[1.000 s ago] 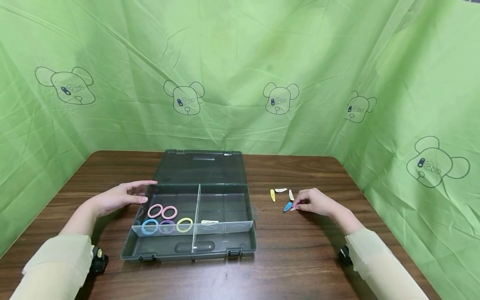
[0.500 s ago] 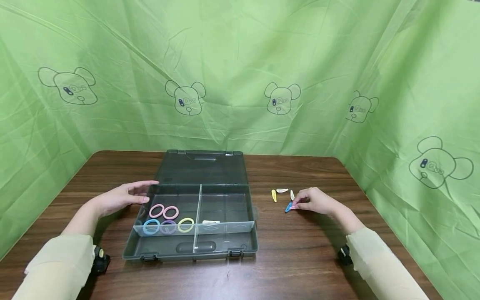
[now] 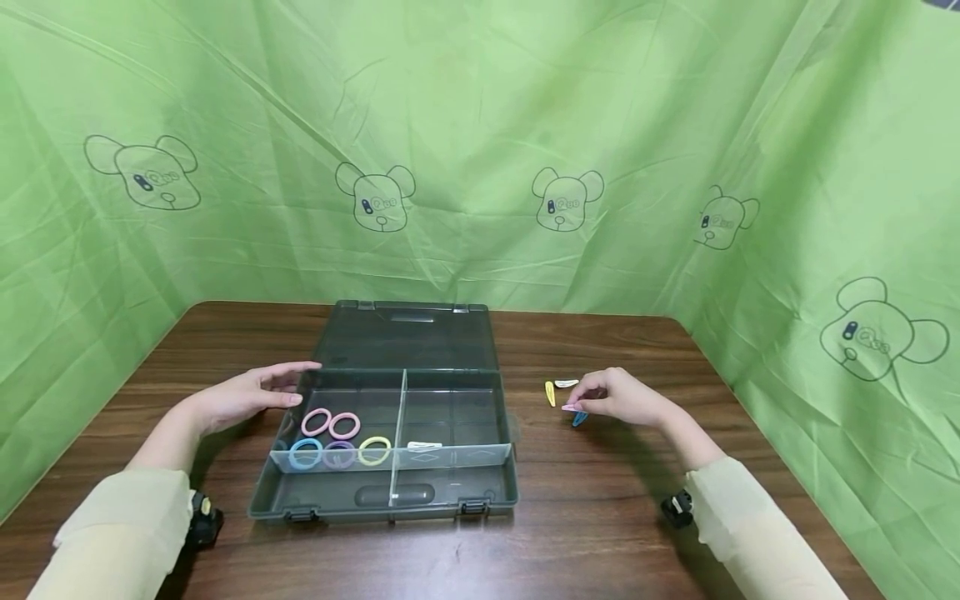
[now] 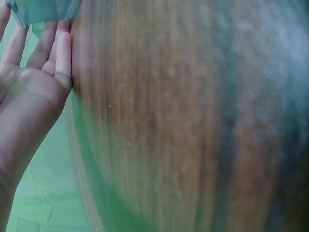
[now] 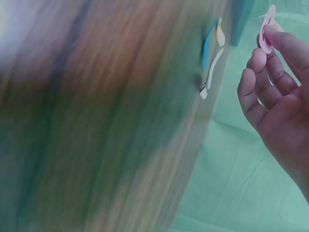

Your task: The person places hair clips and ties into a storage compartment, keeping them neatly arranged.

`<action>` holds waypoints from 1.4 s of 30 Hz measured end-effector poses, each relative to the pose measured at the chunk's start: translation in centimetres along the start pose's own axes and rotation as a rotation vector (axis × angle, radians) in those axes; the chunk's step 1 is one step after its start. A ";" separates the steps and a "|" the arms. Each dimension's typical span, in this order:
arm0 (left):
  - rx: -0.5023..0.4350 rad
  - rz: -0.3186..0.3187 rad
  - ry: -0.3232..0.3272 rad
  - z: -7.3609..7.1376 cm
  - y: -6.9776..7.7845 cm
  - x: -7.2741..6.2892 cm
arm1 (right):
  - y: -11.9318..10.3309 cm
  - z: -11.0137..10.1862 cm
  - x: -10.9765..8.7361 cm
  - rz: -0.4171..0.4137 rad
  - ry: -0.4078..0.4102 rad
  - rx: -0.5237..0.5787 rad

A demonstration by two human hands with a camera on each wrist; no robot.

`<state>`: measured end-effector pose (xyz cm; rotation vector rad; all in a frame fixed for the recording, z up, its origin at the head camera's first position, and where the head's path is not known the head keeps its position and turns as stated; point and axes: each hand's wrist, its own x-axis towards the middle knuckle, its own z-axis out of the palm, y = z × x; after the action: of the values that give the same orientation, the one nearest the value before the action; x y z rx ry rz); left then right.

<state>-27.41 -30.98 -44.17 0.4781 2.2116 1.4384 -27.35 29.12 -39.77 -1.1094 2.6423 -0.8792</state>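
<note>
Right of centre in the head view, the right hand's grip (image 3: pixel 621 395) pinches a slim pink hair clip (image 3: pixel 567 408), while at lower left the left hand's spread grip (image 3: pixel 242 397) touches a dark translucent plastic divided box (image 3: pixel 468 412).

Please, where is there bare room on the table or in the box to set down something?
The table is bare between the storage box and right sleeve, and right of the open lid. Inside, the back-right compartment is bare away from its front divider. Crowded: back-left compartment, with five hair ties, and beside the right hand, where hair clips lie.
</note>
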 end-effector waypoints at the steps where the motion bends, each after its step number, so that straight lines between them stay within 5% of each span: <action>1: 0.000 -0.001 -0.002 0.0 0.0 0.0 | -0.2 0.0 0.1 0.004 0.003 0.004; 21: -0.014 -0.017 -0.023 -0.1 0.1 0.0 | -4.9 0.0 3.6 0.046 0.056 0.128; 28: -0.017 -0.018 -0.026 -0.1 0.0 0.1 | -9.7 -0.8 4.7 0.040 0.069 0.132; 42: -0.030 -0.021 -0.030 0.0 0.3 0.0 | -8.1 1.2 8.1 -0.024 0.119 0.151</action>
<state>-27.39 -30.82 -43.87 0.4623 2.1621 1.4426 -27.78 18.46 -35.45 -1.0862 2.6074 -1.1626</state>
